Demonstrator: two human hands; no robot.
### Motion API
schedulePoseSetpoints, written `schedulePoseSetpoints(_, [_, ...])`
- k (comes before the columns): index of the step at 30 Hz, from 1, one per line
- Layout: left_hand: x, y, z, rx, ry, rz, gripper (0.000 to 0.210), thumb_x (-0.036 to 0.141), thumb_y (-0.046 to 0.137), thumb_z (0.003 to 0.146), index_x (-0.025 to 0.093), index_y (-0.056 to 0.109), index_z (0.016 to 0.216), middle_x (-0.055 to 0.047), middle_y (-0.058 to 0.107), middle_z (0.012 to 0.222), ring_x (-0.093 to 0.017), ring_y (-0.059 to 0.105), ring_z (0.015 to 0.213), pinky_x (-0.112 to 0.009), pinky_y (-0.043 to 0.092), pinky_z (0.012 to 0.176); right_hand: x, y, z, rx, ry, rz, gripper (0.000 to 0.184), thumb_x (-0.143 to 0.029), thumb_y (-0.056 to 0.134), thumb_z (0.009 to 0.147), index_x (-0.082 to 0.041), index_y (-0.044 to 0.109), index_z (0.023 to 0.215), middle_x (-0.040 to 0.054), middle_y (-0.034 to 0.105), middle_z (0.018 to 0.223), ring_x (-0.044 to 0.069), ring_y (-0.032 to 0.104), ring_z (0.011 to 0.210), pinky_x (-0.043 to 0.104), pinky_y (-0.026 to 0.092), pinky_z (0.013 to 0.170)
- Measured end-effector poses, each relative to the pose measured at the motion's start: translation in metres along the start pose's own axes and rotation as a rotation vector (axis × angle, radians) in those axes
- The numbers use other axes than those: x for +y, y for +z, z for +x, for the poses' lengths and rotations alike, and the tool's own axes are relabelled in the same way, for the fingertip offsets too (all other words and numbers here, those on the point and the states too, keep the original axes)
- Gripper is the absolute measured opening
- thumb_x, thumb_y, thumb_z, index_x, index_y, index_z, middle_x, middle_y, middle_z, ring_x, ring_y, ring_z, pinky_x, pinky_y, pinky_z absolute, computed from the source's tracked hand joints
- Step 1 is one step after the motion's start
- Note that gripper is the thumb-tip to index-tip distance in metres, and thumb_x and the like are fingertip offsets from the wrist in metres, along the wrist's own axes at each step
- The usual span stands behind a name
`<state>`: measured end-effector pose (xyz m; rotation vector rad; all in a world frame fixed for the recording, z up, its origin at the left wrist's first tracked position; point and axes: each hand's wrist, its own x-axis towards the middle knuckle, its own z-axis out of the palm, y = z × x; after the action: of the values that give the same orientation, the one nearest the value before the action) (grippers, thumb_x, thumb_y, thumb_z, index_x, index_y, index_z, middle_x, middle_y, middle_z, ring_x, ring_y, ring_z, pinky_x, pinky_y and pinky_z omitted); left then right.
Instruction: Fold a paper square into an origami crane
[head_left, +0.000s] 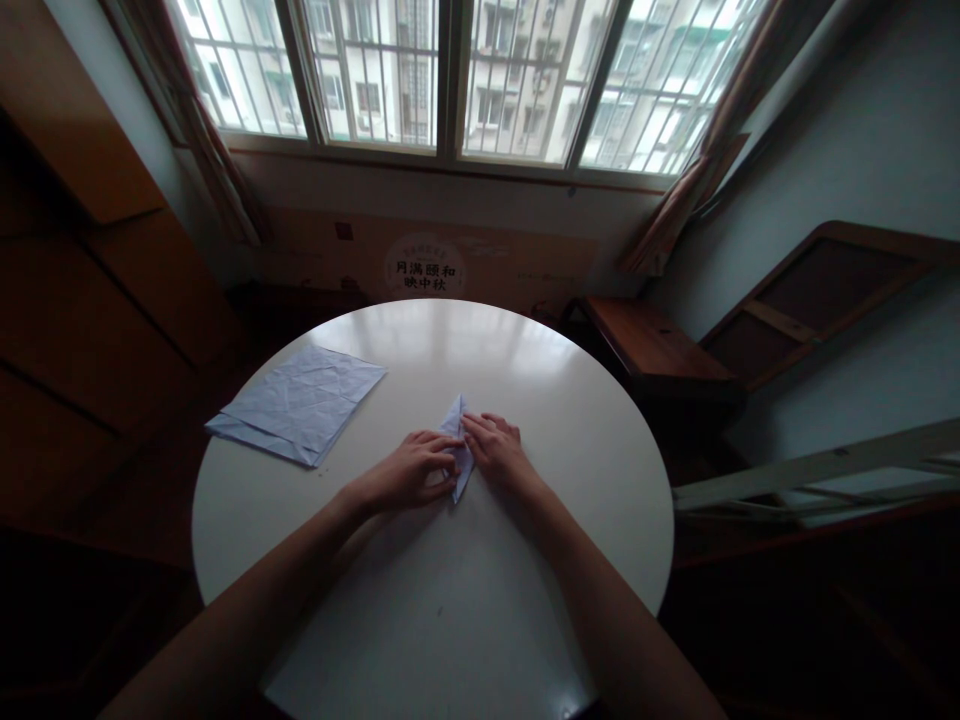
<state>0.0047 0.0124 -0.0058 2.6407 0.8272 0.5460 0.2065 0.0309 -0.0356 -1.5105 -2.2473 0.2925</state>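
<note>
The folded paper [463, 466] lies near the middle of the white bench [442, 620], between the two hands, a narrow piece with one point facing the window [386, 80] and the other facing the person. The left hand [416, 468] comes in from its left side, thumb and forefinger bent together and seeming to pinch its edge. The right hand [496, 445] has its fingers laid over the right edge near the far point; whether they grip or only press, I cannot tell.

It should be very light, so a stray push could slide it across the bench, whose surface looks smooth and shiny. The layered middle is probably stiffer than the points, which would bend or crumple under a hard squeeze. The best hold is likely flat fingertips on the thick centre, with a soft pinch along the folded edge and little force at the tips.

Off to the left, well apart from the hands, creased sheets [300, 400] lie flat, likely thin and limp, best lifted by a corner
</note>
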Motion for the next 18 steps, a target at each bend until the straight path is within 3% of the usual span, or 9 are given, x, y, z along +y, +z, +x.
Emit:
schedulePoseSetpoints(6, [0.005, -0.007, 0.0, -0.068, 0.045, -0.082, 0.015, 0.029, 0.059, 0.083, 0.023, 0.069, 0.094, -0.007, 0.061, 0.126, -0.022, 0.053, 0.12, -0.039, 0.032, 0.108, 0.003, -0.004, 0.001, 0.01, 0.068, -0.006, 0.044, -0.038, 0.043, 0.092, -0.021, 0.05, 0.133, 0.0122, 0.06, 0.126, 0.028, 0.042, 0.126, 0.042, 0.029, 0.1])
schedulePoseSetpoints(13, [0.012, -0.012, 0.0, -0.095, 0.05, -0.13, 0.009, 0.027, 0.06, 0.083, 0.022, 0.067, 0.083, -0.004, 0.063, 0.124, -0.02, 0.053, 0.121, -0.036, 0.029, 0.109, 0.004, 0.0, 0.004, 0.022, 0.059, -0.052, 0.057, -0.05, 0.041, 0.092, -0.021, 0.039, 0.141, 0.0131, 0.055, 0.132, 0.031, 0.039, 0.127, 0.046, 0.028, 0.1])
schedulePoseSetpoints(16, [0.012, -0.012, -0.001, -0.089, 0.051, -0.126, 0.011, 0.025, 0.058, 0.083, 0.022, 0.065, 0.09, -0.005, 0.063, 0.123, -0.019, 0.053, 0.12, -0.035, 0.027, 0.11, 0.004, 0.001, 0.007, 0.036, 0.057, -0.062, 0.057, -0.051, 0.041, 0.092, -0.022, 0.04, 0.141, 0.0127, 0.055, 0.133, 0.031, 0.039, 0.127, 0.047, 0.027, 0.101])
schedulePoseSetpoints(18, [0.009, -0.01, -0.001, -0.086, 0.039, -0.119, 0.023, 0.02, 0.056, 0.082, 0.023, 0.062, 0.105, -0.005, 0.062, 0.124, -0.018, 0.054, 0.119, -0.035, 0.027, 0.11, 0.004, 0.001, 0.007, 0.065, 0.066, -0.052, 0.056, -0.049, 0.044, 0.091, -0.021, 0.041, 0.14, 0.013, 0.057, 0.13, 0.03, 0.041, 0.125, 0.045, 0.028, 0.101])
